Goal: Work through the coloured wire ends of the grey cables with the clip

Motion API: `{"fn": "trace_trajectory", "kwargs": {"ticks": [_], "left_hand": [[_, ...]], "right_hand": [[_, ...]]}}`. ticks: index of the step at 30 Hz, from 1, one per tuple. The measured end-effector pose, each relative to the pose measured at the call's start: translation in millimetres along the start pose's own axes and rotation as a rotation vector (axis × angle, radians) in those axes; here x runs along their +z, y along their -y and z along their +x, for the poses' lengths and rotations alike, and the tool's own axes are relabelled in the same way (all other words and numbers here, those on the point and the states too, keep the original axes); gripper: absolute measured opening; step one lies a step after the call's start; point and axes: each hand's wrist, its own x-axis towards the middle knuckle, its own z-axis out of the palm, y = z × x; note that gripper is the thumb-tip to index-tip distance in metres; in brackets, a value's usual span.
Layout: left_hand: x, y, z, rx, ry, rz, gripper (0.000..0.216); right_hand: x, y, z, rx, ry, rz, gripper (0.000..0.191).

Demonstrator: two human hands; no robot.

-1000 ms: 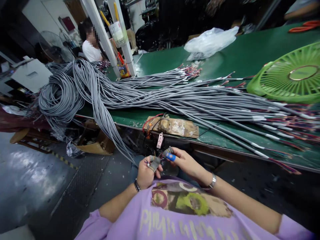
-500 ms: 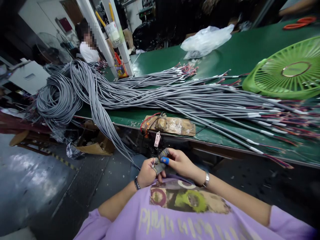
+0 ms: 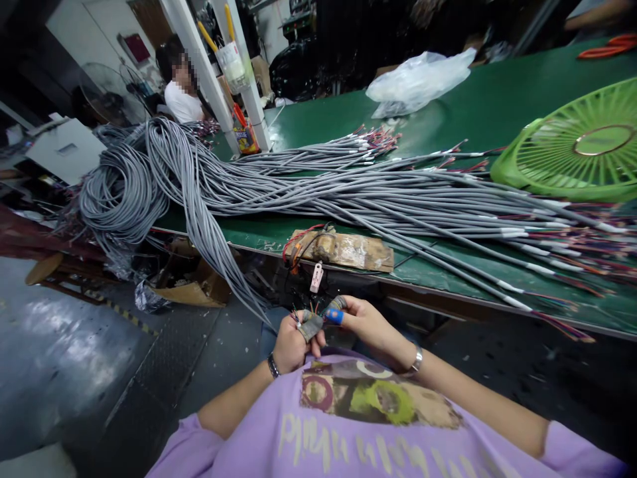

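Note:
Close in front of my body, my left hand [image 3: 291, 345] is closed round the end of a grey cable, and thin coloured wires [image 3: 313, 307] stick up by its thumb. Grey wrapping covers some fingertips. My right hand [image 3: 368, 325] is in a pinch just beside those wires, with a blue band on one finger; what lies between its fingertips is too small to make out. A bundle of grey cables [image 3: 219, 245] hangs over the table edge down towards my left hand. Above the hands, a pink-white tag [image 3: 316, 277] hangs at the table edge.
Many grey cables with stripped ends [image 3: 398, 199] lie along the green table [image 3: 338, 109]. A wooden block with wires [image 3: 353, 251] sits at its front edge. A green fan [image 3: 572, 143] stands right, a plastic bag [image 3: 423, 79] behind. A person [image 3: 182, 99] sits far left.
My hands have drawn slightly apart, and the coloured wires between them now show more clearly. The whole view has shifted a little; the cables on the table lie as before.

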Motion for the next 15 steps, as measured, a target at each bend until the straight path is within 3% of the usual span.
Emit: {"fn": "trace_trajectory", "kwargs": {"ticks": [8, 15], "left_hand": [[-1, -5, -1, -0.074, 0.105, 0.109, 0.046], [0, -3, -1, -0.051, 0.093, 0.118, 0.047]], "right_hand": [[-2, 20, 3, 0.011, 0.158, -0.103, 0.034], [8, 12, 4, -0.019, 0.048, -0.116, 0.034]]}}
